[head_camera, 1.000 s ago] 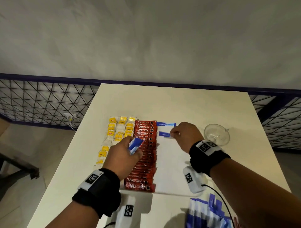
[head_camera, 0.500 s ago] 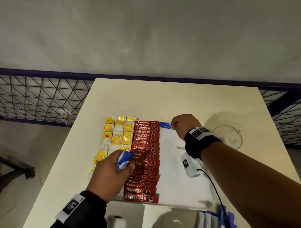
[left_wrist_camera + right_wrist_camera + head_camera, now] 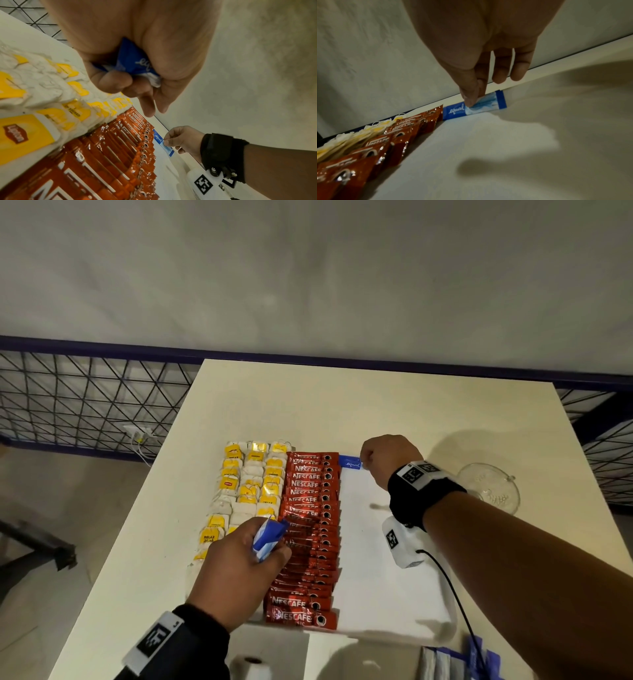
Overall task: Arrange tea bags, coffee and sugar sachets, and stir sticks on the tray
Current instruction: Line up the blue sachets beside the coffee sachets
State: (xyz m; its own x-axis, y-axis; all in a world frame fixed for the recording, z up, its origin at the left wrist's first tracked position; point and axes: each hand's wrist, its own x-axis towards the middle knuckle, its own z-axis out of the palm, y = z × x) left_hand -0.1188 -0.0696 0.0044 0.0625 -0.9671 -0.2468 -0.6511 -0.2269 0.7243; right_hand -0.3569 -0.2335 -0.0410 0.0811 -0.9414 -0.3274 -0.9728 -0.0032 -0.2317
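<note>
A white tray (image 3: 376,594) carries yellow-tagged tea bags (image 3: 246,484) on its left and a long overlapping row of red coffee sachets (image 3: 308,535) down the middle. At the tray's far edge, just right of the coffee row, lies a blue sugar sachet (image 3: 349,463) (image 3: 488,104). My right hand (image 3: 368,460) pinches it between thumb and forefinger (image 3: 471,100), the other fingers hanging straight. My left hand (image 3: 267,542) hovers over the near part of the coffee row and grips a bundle of blue sugar sachets (image 3: 269,537) (image 3: 135,63). No stir sticks are in view.
A clear glass bowl (image 3: 489,487) stands on the table right of the tray. More blue sachets (image 3: 455,666) lie at the table's near right edge, and a white roll (image 3: 251,666) sits at the near edge. A wire mesh fence (image 3: 85,402) runs behind.
My right hand has carried its sugar sachet away from me to the tray's far edge. My left hand has drawn back toward me with the bundle.
</note>
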